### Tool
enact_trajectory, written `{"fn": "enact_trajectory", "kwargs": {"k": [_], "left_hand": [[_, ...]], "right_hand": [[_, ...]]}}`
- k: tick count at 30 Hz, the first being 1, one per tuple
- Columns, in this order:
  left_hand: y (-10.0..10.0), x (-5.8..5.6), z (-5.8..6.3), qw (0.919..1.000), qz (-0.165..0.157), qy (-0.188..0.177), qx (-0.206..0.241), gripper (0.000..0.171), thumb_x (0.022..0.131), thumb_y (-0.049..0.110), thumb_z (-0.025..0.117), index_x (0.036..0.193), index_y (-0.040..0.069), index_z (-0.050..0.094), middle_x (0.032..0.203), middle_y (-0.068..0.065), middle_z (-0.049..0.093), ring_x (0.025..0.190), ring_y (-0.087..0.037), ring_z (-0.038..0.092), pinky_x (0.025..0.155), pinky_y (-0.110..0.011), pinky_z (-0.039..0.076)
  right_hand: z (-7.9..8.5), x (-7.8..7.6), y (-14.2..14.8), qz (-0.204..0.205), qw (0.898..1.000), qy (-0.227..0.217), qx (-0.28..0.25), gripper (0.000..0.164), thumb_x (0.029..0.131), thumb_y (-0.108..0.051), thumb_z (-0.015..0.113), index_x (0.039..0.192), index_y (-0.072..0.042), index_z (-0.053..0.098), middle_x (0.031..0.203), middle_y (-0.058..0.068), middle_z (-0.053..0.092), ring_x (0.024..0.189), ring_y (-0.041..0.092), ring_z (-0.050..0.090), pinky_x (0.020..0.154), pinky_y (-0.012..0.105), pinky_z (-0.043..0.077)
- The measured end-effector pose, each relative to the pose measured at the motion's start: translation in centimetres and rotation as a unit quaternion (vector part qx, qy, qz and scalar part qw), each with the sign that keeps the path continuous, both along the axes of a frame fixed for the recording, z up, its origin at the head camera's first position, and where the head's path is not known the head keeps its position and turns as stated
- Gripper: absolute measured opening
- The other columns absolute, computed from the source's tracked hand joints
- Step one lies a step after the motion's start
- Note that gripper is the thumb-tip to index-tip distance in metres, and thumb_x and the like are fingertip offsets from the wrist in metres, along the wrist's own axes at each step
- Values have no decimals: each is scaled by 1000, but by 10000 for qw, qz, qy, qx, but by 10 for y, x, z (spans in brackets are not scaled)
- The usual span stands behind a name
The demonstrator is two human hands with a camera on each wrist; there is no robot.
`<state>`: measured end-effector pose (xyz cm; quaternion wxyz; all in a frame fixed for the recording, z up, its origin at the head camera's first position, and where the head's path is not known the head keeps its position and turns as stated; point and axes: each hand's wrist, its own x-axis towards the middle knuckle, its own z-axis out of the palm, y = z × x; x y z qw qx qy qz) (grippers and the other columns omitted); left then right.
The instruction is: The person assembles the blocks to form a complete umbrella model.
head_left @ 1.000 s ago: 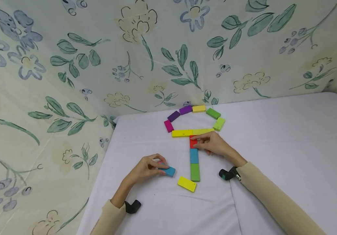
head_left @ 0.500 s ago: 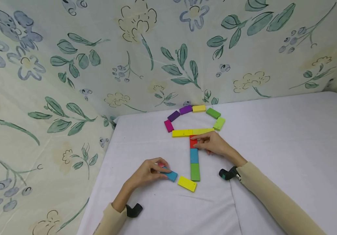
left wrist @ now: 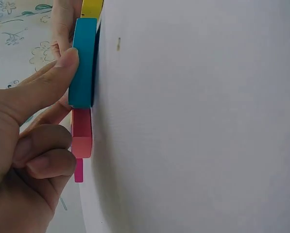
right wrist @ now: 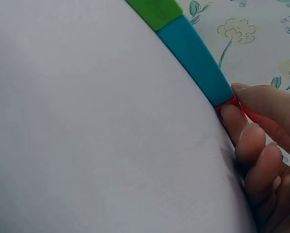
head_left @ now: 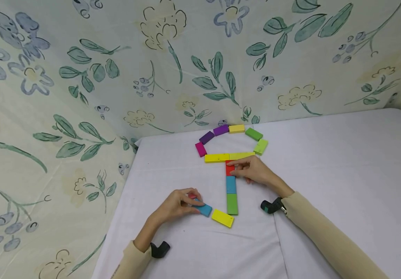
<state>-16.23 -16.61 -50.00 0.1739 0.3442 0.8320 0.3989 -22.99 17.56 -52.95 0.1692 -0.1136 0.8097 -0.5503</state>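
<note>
My left hand pinches a blue block flat near the cloth, its far end right by the corner of a slanted yellow block. A pinkish-red block shows under the same hand's fingers, at the near end of the blue one in the left wrist view. With thumb and fingers at its sides, my right hand grips a red block. That red block heads a straight column, followed by a second blue block and a green block. The right fingers cover part of it.
Two yellow blocks form a bar above the column. Beyond it, an arch of magenta, purple, yellow and green blocks curves near the floral backdrop. White cloth covers the table.
My left hand has moved slightly right and toward me, bringing the blue block up close to the slanted yellow block. My right hand stays on the red block.
</note>
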Motion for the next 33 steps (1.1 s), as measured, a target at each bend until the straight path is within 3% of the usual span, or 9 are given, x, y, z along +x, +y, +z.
{"fn": "enact_trajectory", "kwargs": {"k": [6, 33], "left_hand": [[2, -2, 4, 9996, 42, 214, -200, 24, 88, 9, 81, 111, 10, 82, 114, -3, 72, 108, -20, 64, 94, -21, 55], [5, -5, 4, 9994, -119, -26, -320, 24, 89, 6, 79, 112, 11, 82, 115, -2, 73, 110, -15, 64, 99, -22, 55]], "right_hand": [[-2, -1, 0, 3, 10000, 20, 46, 39, 91, -29, 81, 128, -19, 75, 83, 9, 64, 47, 14, 47, 45, 23, 40], [1, 0, 0, 57, 10000, 50, -29, 39, 92, -28, 80, 129, -18, 74, 82, 9, 64, 46, 14, 47, 45, 22, 40]]}}
